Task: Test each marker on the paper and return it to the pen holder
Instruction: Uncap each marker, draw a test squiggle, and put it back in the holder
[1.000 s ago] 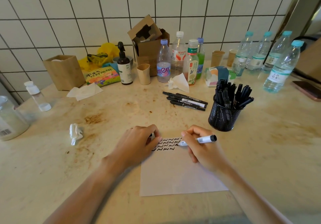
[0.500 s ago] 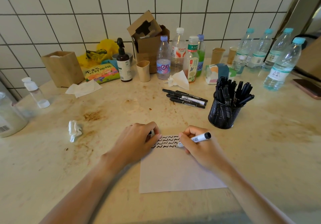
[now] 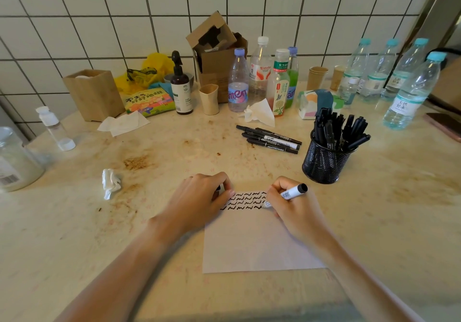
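Right hand (image 3: 294,209) grips the marker (image 3: 287,195), tip down on the paper (image 3: 257,241), barrel slanting up-right toward the pen holder (image 3: 324,162). Holder sits up-right of it, so I'd return right-handed. Left hand (image 3: 199,199) is curled on the paper, pinching something dark, probably the cap.

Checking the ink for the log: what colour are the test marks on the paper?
Black wavy squiggles in rows along the paper's top edge, head view.
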